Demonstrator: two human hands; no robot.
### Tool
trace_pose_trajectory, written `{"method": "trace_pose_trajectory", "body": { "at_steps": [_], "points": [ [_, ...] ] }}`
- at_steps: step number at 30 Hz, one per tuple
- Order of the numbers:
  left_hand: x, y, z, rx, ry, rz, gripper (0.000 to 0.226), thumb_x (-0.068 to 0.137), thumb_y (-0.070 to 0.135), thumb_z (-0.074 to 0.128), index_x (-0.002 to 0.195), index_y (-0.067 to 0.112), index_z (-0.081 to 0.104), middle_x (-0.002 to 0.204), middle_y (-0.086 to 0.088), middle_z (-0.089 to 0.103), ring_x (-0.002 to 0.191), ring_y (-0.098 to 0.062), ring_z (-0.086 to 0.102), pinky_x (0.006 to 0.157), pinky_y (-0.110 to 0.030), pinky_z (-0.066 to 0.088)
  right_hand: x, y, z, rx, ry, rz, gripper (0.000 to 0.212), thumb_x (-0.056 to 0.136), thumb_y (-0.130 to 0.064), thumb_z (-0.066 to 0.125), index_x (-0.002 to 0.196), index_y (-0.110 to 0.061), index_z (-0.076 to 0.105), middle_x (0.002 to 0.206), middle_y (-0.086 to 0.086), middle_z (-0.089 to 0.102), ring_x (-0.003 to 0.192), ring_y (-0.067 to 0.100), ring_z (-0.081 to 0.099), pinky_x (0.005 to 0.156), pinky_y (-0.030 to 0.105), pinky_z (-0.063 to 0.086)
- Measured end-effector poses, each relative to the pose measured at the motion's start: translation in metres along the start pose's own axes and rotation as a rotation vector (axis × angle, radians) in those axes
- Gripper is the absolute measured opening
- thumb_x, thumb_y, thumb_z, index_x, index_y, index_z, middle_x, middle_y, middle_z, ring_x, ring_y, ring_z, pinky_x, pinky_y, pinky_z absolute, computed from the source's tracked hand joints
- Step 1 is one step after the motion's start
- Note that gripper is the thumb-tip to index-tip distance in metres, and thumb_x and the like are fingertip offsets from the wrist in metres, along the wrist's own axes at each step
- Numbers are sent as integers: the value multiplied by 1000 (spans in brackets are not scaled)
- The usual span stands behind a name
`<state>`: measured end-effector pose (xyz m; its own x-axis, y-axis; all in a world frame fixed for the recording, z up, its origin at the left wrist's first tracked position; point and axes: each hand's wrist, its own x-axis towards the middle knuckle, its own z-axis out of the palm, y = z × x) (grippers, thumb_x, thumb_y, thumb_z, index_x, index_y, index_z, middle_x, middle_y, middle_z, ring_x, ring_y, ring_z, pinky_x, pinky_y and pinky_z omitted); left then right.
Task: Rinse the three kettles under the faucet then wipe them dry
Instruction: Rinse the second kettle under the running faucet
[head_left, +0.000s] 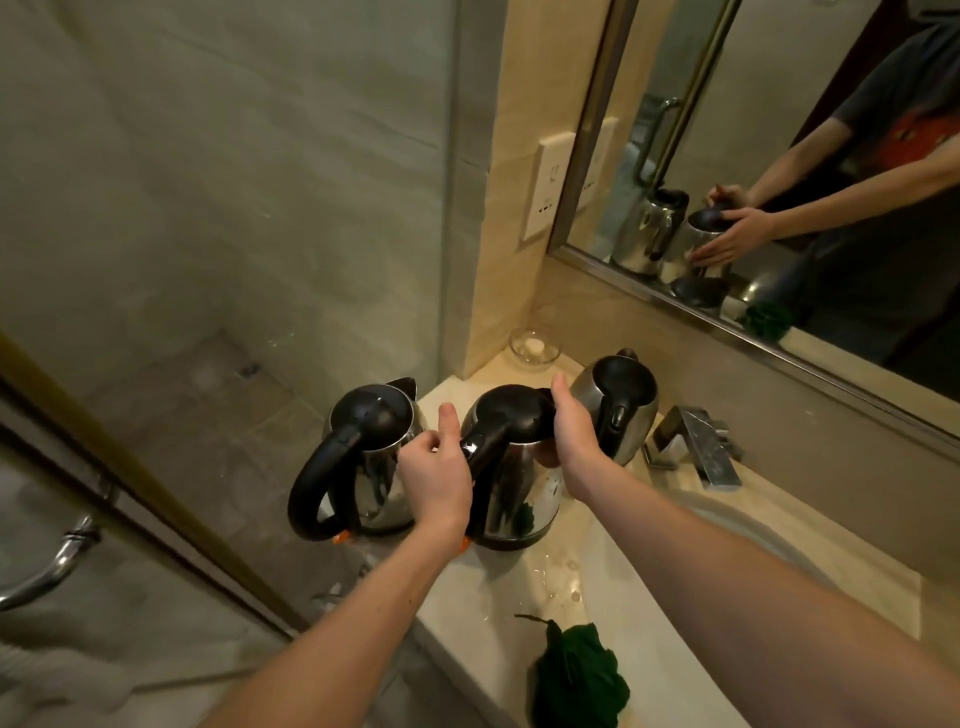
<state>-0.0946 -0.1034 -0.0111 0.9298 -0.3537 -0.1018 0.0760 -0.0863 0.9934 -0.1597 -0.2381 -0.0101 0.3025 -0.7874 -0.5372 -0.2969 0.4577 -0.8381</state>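
Three steel kettles with black lids and handles stand on the beige counter (467, 587). The left kettle (371, 457) stands at the counter's left edge. On the middle kettle (511, 483), my left hand (436, 480) grips the black handle near its top. My right hand (574, 431) lies flat against that kettle's right side by the lid rim. Behind my right hand, the right kettle (618, 400) stands next to the chrome faucet (696, 441). A green cloth (576, 675) lies on the counter's near edge.
The sink basin (769, 545) lies to the right under my right forearm. Water drops sit on the counter near the cloth. A small glass dish (535, 349) stands in the back corner. A glass shower partition (223, 260) borders the left. A mirror (779, 156) hangs above.
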Motion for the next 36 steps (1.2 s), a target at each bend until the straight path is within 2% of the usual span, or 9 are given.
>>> {"method": "trace_pose_trajectory", "body": {
  "at_steps": [6, 9, 13, 16, 20, 24, 31, 33, 36],
  "points": [
    [22, -16, 24, -2, 21, -22, 57, 91, 52, 48, 52, 13, 40, 48, -4, 43, 56, -40, 52, 55, -46, 48, 37, -5, 6, 52, -4, 29, 60, 93, -70, 34, 131, -28, 54, 113, 1, 64, 103, 22, 56, 72, 37, 43],
    [30, -21, 34, 2, 52, 17, 55, 94, 45, 48, 52, 10, 40, 48, -3, 40, 52, -29, 46, 53, -38, 41, 52, -8, 11, 24, -15, 15, 59, 92, -71, 34, 126, -29, 56, 113, 1, 66, 103, 21, 58, 64, 34, 43],
    [38, -32, 46, 10, 73, 50, 53, 95, 43, 47, 53, 11, 42, 48, 0, 40, 50, -13, 41, 51, -29, 34, 71, -9, 16, 24, -28, 8, 56, 93, -70, 32, 124, -29, 56, 113, 2, 66, 102, 20, 58, 64, 34, 40],
    [44, -43, 52, 27, 74, 67, 53, 95, 43, 47, 54, 10, 44, 49, 1, 40, 48, -9, 39, 51, -26, 33, 85, -5, 18, 15, -31, -7, 57, 94, -69, 31, 125, -29, 55, 114, 2, 65, 99, 20, 57, 64, 33, 40],
    [49, -56, 56, 9, 76, 105, 63, 92, 54, 45, 62, -1, 50, 52, -2, 43, 51, -12, 40, 53, -31, 35, 94, -1, 22, -16, -30, -34, 61, 91, -73, 31, 128, -30, 55, 116, 2, 65, 106, 24, 58, 72, 37, 45],
    [53, -62, 57, 13, 91, 128, 61, 81, 64, 41, 57, 8, 45, 50, 4, 41, 50, -13, 39, 53, -32, 35, 96, 0, 23, 11, -35, -53, 55, 93, -69, 34, 127, -31, 54, 118, 1, 62, 107, 23, 57, 78, 38, 47],
    [46, -66, 57, 88, 98, 142, 47, 86, 57, 44, 55, 22, 37, 48, 9, 36, 49, -8, 38, 53, -30, 29, 93, 4, 22, -17, -69, -95, 54, 94, -68, 32, 127, -31, 53, 119, 2, 60, 109, 23, 56, 64, 32, 44],
    [47, -66, 57, 107, 103, 135, 45, 87, 53, 43, 55, 22, 37, 49, 9, 36, 50, -8, 36, 54, -30, 28, 93, 3, 22, -43, -79, -102, 57, 94, -69, 31, 129, -30, 52, 120, 3, 60, 110, 24, 56, 71, 35, 47],
    [48, -66, 54, 191, 70, 140, 47, 93, 52, 42, 59, 20, 41, 53, 7, 43, 54, -11, 41, 56, -31, 29, 87, 4, 18, -105, -77, -134, 64, 92, -70, 30, 134, -27, 50, 125, 3, 60, 114, 24, 56, 92, 40, 48]
  ]
}}
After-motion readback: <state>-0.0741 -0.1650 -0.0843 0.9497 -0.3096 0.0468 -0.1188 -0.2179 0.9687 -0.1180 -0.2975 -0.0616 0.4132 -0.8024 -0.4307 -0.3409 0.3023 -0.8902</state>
